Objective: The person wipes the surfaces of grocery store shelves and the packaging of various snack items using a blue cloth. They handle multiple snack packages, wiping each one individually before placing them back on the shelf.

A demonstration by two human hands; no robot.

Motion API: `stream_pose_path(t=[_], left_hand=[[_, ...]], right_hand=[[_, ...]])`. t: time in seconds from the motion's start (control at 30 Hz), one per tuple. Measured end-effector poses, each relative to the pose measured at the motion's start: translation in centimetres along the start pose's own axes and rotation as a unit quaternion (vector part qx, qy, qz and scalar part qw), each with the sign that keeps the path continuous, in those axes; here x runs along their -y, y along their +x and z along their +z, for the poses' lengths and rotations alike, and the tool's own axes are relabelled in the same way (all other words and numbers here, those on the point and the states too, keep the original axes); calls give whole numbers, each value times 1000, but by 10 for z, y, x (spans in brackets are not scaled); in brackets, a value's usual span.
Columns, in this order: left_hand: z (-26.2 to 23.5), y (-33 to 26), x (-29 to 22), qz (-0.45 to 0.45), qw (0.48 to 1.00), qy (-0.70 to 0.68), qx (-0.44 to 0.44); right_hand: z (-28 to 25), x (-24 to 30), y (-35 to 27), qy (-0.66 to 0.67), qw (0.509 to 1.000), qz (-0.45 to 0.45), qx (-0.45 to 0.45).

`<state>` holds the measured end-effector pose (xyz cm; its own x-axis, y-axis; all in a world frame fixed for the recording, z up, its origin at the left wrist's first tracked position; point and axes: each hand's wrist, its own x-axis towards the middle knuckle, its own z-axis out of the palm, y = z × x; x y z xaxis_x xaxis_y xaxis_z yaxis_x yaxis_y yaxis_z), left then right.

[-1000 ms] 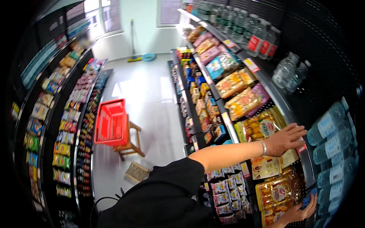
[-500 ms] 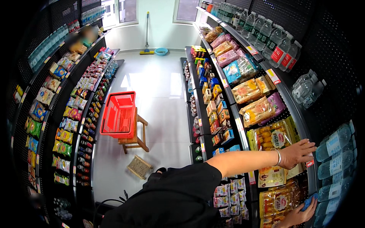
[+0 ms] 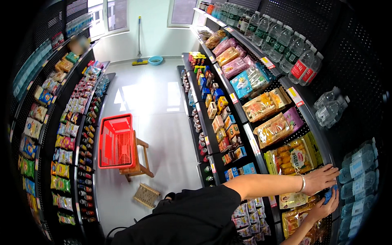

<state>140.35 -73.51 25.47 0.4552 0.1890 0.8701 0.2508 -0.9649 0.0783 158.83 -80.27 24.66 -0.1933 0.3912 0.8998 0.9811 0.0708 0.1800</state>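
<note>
My left hand (image 3: pixel 319 180), with a bracelet on its wrist, lies over the front edge of the shelf (image 3: pixel 329 157) at the right, fingers stretched out and holding nothing. Just below it, my right hand (image 3: pixel 324 207) grips a crumpled blue cloth (image 3: pixel 329 195) against the same edge strip. Packs of bread in yellow wrappers (image 3: pixel 296 154) lie on the tier beside my left hand. Another golden bread pack (image 3: pixel 295 218) sits near my right forearm. Large clear water bottles (image 3: pixel 359 179) lie on their sides just beyond my hands.
Upright water bottles (image 3: pixel 281 45) line the upper right shelf, with clear bottles (image 3: pixel 331 108) lying nearer. A red basket (image 3: pixel 116 141) rests on a wooden stool (image 3: pixel 141 157); a low woven stool (image 3: pixel 147 195) stands close by. Snack bags (image 3: pixel 62 170) fill the left shelves. A mop (image 3: pixel 139 41) leans by a blue basin (image 3: pixel 155 60).
My right hand has slid the blue cloth along the shelf edge, up toward my left hand. My left hand has shifted slightly down the picture. The whole view has turned a little.
</note>
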Motion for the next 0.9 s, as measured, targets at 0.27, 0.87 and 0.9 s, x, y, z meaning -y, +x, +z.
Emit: stream_pose_path(t=[0.27, 0.87, 0.9], left_hand=[[-66, -154, 26, -59, 996, -69, 23], [-160, -473, 51, -327, 820, -120, 455], [-161, -470, 56, -327, 820, -121, 455]], right_hand=[[-15, 26, 6, -28, 999, 37, -15], [90, 214, 112, 115, 990, 52, -55], [95, 220, 117, 119, 991, 44, -51]])
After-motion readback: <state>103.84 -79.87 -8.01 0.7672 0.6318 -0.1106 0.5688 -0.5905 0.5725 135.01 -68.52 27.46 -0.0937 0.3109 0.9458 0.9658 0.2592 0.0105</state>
